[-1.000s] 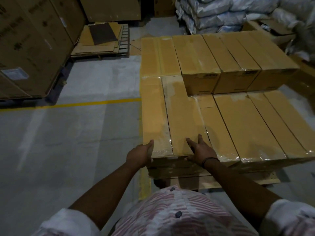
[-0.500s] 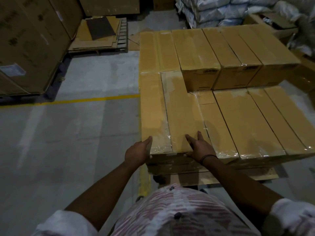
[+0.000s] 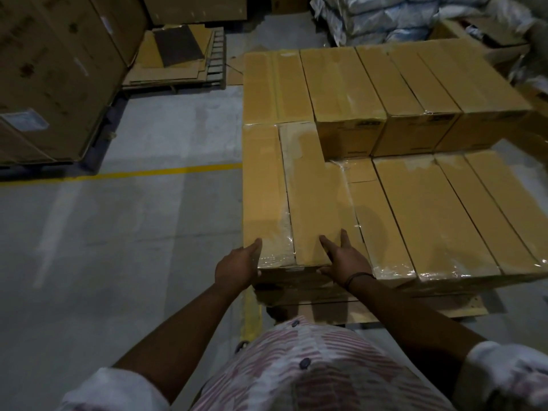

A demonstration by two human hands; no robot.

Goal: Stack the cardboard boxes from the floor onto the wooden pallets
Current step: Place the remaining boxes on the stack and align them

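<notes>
A long cardboard box (image 3: 314,191) lies on top of the front left of the stack, next to another long box (image 3: 264,185) at the stack's left edge. My left hand (image 3: 237,266) presses against the near left corner of these boxes, fingers fairly straight. Flat on the near end of the box rests my right hand (image 3: 344,259), fingers spread. The stack sits on a wooden pallet (image 3: 415,310). Several more boxes (image 3: 444,209) form the lower layer to the right, and a taller row (image 3: 385,84) stands behind.
Bare concrete floor (image 3: 118,247) with a yellow line (image 3: 133,172) lies to the left. Big cartons (image 3: 53,72) stand at far left, a pallet with flattened cardboard (image 3: 178,57) behind, and white sacks (image 3: 385,19) at top right.
Both hands stay on the near end of the box; the view has shifted slightly and the box looks a little further onto the stack.
</notes>
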